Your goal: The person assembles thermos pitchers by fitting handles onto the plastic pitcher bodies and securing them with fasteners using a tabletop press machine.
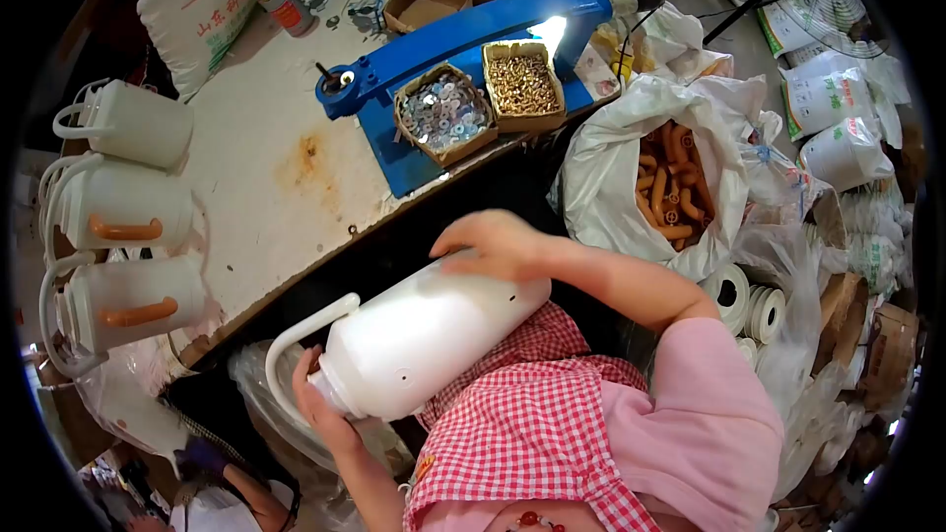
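A white plastic thermos flask shell (434,345) lies tilted across my lap, its neck toward the lower left. A white carrying handle (296,340) arches from its neck end, and small dark holes show along its side. My left hand (320,402) is closed around the neck, with part of its fingers hidden by the shell. Near the base end, my right hand (493,244) is wrapped over the shell's far side, slightly smeared by motion. Under the shell is a red checked apron (522,424).
On the table (251,227) stands a blue press-like machine (473,34) with boxes of washers (445,110) and brass-coloured screws (524,84). Several thermos shells (128,202) line the left. A sack of orange-brown handles (675,187) sits at right. Another person's arm (251,498) appears lower left.
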`<act>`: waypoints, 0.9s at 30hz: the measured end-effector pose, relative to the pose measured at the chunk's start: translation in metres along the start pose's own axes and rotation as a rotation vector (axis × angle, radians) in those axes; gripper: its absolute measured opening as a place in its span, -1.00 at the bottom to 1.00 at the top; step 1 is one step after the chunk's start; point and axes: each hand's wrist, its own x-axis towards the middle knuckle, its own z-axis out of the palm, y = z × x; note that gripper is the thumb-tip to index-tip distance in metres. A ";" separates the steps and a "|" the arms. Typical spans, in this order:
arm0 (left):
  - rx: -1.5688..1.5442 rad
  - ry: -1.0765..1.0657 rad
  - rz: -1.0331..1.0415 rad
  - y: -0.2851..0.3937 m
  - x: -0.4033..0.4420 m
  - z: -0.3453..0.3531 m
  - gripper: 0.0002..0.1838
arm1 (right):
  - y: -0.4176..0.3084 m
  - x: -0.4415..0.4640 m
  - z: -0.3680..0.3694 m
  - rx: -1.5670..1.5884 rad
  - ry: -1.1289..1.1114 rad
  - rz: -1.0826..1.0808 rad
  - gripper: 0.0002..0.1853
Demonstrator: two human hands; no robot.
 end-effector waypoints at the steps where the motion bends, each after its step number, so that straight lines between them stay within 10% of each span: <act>1: -0.211 0.025 -0.119 -0.005 -0.001 0.001 -0.42 | 0.004 -0.002 -0.020 0.012 0.128 0.003 -0.71; 5: -0.211 0.033 -0.128 0.011 0.001 0.011 -0.49 | 0.032 0.004 -0.119 -0.272 0.732 0.078 -0.88; 10: -0.233 0.025 -0.189 0.022 0.016 0.022 -0.54 | 0.077 0.050 -0.162 -0.903 0.481 0.154 -0.83; 27: -0.183 0.044 -0.149 0.009 0.019 0.020 -0.51 | 0.082 0.051 -0.168 -0.956 0.350 0.210 -0.87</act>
